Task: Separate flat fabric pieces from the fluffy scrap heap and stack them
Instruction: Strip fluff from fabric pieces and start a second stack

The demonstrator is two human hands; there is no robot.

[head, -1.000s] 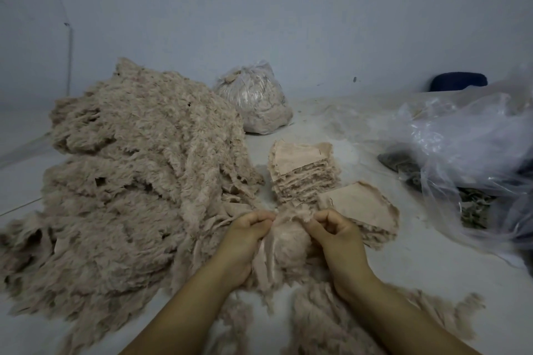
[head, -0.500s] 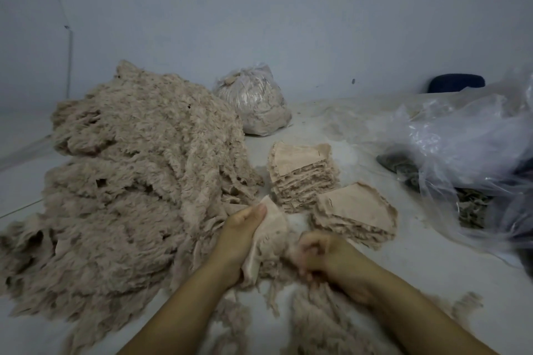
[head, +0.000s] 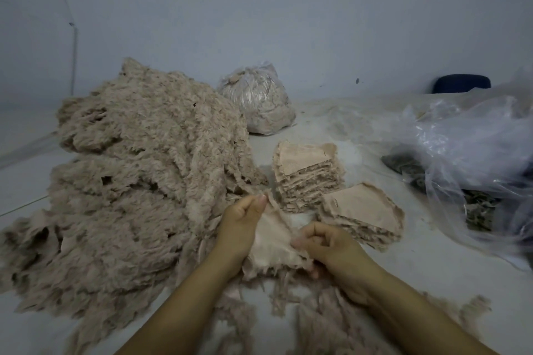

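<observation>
- The left hand (head: 245,225) pinches the top edge of a flat fabric piece (head: 272,242) between thumb and fingers; the right hand (head: 326,248) has its fingers curled on the piece's lower right edge, gripping it there.
- The piece hangs between the hands, smooth backing up, at about 6 o'clock from the taller stack (head: 308,173) and 9 o'clock from the lower stack (head: 363,213).
- The fluffy scrap heap (head: 138,181) lies at 9 o'clock from the hands, and loose fluff (head: 317,320) lies under the wrists.
- Step in hand, as I judge it: freeing and flattening one piece.
- Next it likely needs carrying toward 2 o'clock and laying squarely on the lower stack, edges matched.
</observation>
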